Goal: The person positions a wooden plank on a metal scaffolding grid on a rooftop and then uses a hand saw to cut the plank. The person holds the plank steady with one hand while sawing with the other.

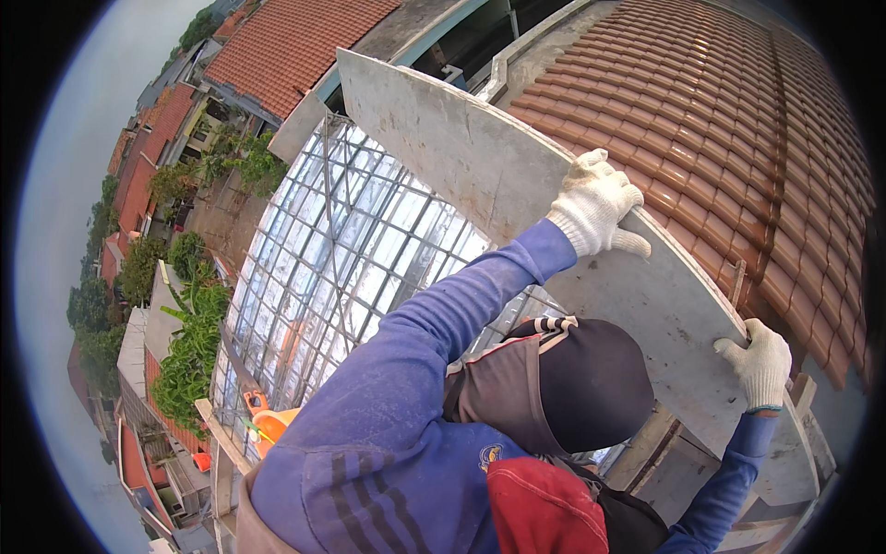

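Along the upper edge of the grey board [498,157], a co-worker's left hand [595,203] hooks its gloved fingers over the rim, thumb spread out toward the near face. Farther right on the same edge, the co-worker's right hand [759,363] has its fingers curled over as well, thumb on the near face. The wearer's own hands are out of view, so I cannot tell what their fingers hold.

The board slants, broad face toward the camera, between the wire mesh [355,217] and the tiled roof [683,138]. Both grips sit toward its right part; its long left end reaches well beyond them. I judge that end the likeliest to dip or swing, so a wider spread of the hands, or a second person's support there, would steady it. Moving slowly, with both hands turning it together, should spare the tiles just beside the edge.

Farther out, the co-worker's arms reach past a dark cap [595,383]; blue sleeves [443,305] lead back to the shoulders. Shiny sheets [378,235] lie under the mesh, which looks like poor, uneven footing. Near the mesh's lower left are a saw [256,401] and an orange object [274,425], best left well clear of the feet.
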`<state>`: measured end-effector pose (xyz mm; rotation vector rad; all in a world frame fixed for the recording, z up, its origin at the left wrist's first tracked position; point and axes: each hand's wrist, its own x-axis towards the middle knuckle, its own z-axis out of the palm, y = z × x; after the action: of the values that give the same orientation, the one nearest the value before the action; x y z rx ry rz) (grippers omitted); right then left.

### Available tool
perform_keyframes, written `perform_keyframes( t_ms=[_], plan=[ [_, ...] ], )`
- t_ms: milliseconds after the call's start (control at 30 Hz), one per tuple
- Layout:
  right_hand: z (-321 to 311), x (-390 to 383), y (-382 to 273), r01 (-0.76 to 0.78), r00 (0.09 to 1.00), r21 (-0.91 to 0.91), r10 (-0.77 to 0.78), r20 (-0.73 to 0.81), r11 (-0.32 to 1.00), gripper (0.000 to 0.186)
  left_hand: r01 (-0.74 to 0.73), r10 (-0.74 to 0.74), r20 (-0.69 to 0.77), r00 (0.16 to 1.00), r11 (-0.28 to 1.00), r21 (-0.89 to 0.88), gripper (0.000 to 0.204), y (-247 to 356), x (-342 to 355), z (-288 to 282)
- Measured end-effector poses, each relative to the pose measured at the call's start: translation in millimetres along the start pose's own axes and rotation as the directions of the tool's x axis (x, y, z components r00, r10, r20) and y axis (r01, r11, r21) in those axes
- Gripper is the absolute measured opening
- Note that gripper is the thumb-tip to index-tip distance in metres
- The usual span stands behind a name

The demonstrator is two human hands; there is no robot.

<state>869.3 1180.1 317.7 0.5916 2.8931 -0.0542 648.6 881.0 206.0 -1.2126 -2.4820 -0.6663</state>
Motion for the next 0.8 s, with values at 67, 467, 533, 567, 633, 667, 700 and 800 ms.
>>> perform_keyframes(
  t_ms=[67,467,533,567,633,667,700,800],
  plan=[
    [-5,-2,-6,-0.010,1.000,0.003,0.010,0.013,1.000,0.051,0.001,-0.001,-0.006,1.000,1.000,0.006,0.077,1,-1,-1],
    [-27,-10,-20,0.017,0.991,-0.064,-0.008,0.130,0.998,0.049,-0.031,0.026,-0.098,0.995,0.998,-0.053,0.069,9,-19,-16],
    [-25,-14,-24,0.029,0.989,-0.065,-0.019,0.144,0.997,0.049,-0.043,0.034,-0.133,0.991,0.997,-0.064,0.068,10,-26,-19],
    [-24,-17,-27,0.035,0.988,-0.064,-0.025,0.150,0.997,0.049,-0.049,0.038,-0.150,0.988,0.996,-0.068,0.068,11,-30,-21],
    [-26,-24,-36,0.028,0.988,-0.032,-0.022,0.154,0.999,0.049,-0.069,0.058,-0.157,0.986,0.995,-0.067,0.069,13,-38,-27],
    [-25,-27,-37,0.024,0.988,-0.015,-0.021,0.155,1.000,0.049,-0.078,0.065,-0.166,0.984,0.994,-0.077,0.069,13,-42,-29],
    [-22,-30,-33,0.050,0.990,-0.045,-0.043,0.132,0.998,0.050,-0.090,0.073,-0.178,0.981,0.992,-0.090,0.069,13,-45,-31],
    [-9,-37,-20,0.093,0.992,-0.104,-0.083,0.096,0.990,0.051,-0.112,0.090,-0.211,0.973,0.989,-0.097,0.073,15,-54,-37]
  ],
)
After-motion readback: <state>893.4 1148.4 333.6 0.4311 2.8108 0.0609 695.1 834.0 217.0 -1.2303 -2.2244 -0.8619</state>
